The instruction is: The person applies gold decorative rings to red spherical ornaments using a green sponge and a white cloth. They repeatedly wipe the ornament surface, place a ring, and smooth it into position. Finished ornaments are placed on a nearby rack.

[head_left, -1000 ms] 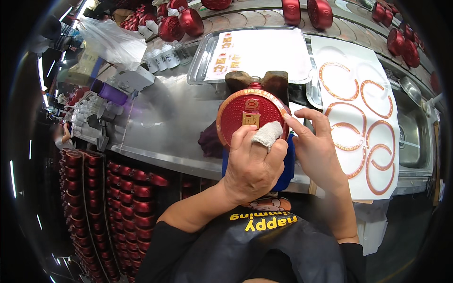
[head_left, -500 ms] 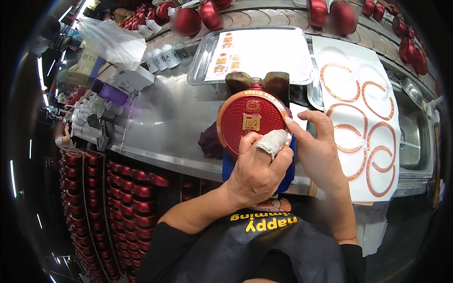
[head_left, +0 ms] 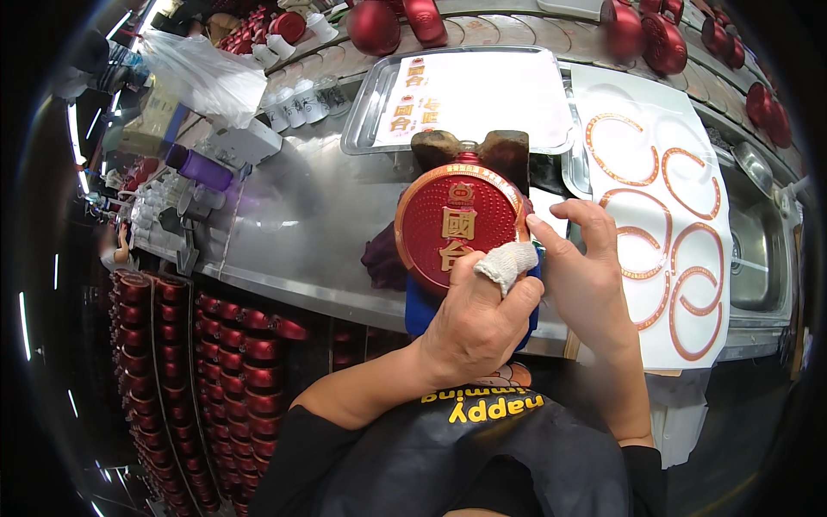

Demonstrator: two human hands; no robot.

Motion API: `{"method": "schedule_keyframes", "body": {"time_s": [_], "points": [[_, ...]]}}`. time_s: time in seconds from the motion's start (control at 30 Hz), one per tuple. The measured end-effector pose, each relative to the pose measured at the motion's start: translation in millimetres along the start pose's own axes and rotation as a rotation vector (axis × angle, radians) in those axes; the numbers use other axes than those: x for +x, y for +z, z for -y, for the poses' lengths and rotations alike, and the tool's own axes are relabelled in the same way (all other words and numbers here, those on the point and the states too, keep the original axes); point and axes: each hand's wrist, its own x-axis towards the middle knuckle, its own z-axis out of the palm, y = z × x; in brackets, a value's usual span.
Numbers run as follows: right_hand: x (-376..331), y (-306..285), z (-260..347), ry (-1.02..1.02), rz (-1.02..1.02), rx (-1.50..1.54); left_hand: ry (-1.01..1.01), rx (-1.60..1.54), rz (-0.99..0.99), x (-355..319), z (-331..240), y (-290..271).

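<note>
This is a factory workshop with a production line. A track of overlapping curved grey plates (head_left: pixel 495 33) carries round, glossy red bottles (head_left: pixel 375 28) past a long stainless-steel desk (head_left: pixel 301 207), and stacked rows of similar red vessels (head_left: pixel 258 353) fill racks below. On the desk, a disc-shaped red bottle with gold lettering (head_left: pixel 431 211) rests near a large white sheet (head_left: pixel 594 86) of orange-gold ring-shaped stickers (head_left: pixel 633 183). White strip lights (head_left: pixel 23 327) show at the left.
</note>
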Motion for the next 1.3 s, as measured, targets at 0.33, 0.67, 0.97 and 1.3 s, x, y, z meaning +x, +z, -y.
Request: {"method": "schedule_keyframes", "body": {"time_s": [0.33, 0.67, 0.97, 1.3], "points": [[5, -7, 1, 0.008, 0.040, -0.025, -0.014, -0.172, 0.087, 1, -3, 7], [3, -4, -2, 0.095, 0.047, -0.014, -0.125, -0.183, 0.117, 2, -12, -12], [10, 9, 3, 0.326, 0.005, 0.270, -0.134, -0.202, 0.228, 7, -18, -27], [20, 15, 2, 0.484, 0.030, 0.520, -0.175, -0.270, 0.221, 3, -10, -37]]}}
